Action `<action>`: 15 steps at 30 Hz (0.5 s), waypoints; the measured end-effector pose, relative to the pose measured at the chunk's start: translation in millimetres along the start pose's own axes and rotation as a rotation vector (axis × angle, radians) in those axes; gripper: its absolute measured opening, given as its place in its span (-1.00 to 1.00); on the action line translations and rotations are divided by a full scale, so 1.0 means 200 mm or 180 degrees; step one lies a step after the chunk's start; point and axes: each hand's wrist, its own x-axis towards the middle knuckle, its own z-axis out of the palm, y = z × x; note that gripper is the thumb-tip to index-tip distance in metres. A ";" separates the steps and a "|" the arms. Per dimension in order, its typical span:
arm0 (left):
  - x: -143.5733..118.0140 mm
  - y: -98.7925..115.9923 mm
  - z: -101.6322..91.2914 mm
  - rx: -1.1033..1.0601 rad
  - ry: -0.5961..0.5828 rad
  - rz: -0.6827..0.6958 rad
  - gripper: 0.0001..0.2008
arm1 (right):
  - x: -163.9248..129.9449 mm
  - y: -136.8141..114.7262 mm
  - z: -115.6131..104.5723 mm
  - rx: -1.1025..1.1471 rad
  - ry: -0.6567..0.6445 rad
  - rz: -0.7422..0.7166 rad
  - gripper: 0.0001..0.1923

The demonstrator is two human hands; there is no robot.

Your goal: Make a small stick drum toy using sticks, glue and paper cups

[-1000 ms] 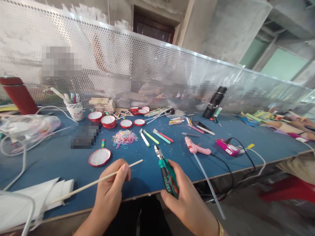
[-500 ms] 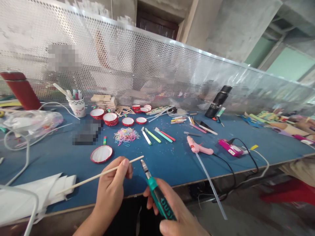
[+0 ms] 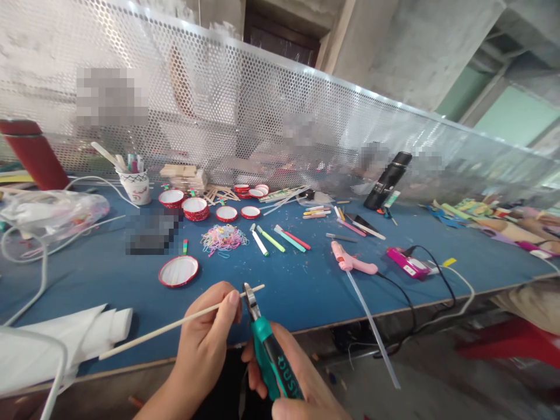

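Observation:
Between thumb and fingers, my left hand [image 3: 209, 332] pinches a thin wooden stick [image 3: 161, 329] that slants up to the right. My right hand [image 3: 291, 367] is wrapped round the green and black handles of a pair of cutting pliers [image 3: 262, 333]. The pliers' metal jaws sit around the stick near its right end, just beyond my left thumb, and a short tip sticks out past them. Behind my left hand lies a round red-rimmed lid [image 3: 178, 272] with a white inside and a small coloured piece at its edge.
Rubber bands [image 3: 224, 239], several markers [image 3: 291, 239] and stacked red-rimmed lids [image 3: 195, 208] lie farther back on the blue table [image 3: 306, 291]. A pink glue gun [image 3: 352, 259] with a long glue stick overhangs the front edge. White rolled sheets [image 3: 100, 329] are at left. A perforated metal screen [image 3: 262, 116] stands behind.
The pliers' jaws have moved from beside the stick's tip to around it, and their handles have spread. The stick has shifted slightly right and down with my left hand.

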 end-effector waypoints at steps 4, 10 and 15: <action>0.00 0.00 -0.01 0.0101 -0.0053 0.0123 -0.51 | 0.00 -0.03 0.02 -0.0003 0.0082 0.0075 -0.29; 0.02 -0.01 -0.02 0.0269 -0.0147 0.0152 -0.50 | 0.00 0.00 0.01 -0.0104 0.0154 0.0011 -0.34; 0.07 -0.02 0.01 0.0135 -0.0142 -0.0041 -0.48 | 0.02 0.05 -0.01 0.0004 0.0220 -0.0087 -0.35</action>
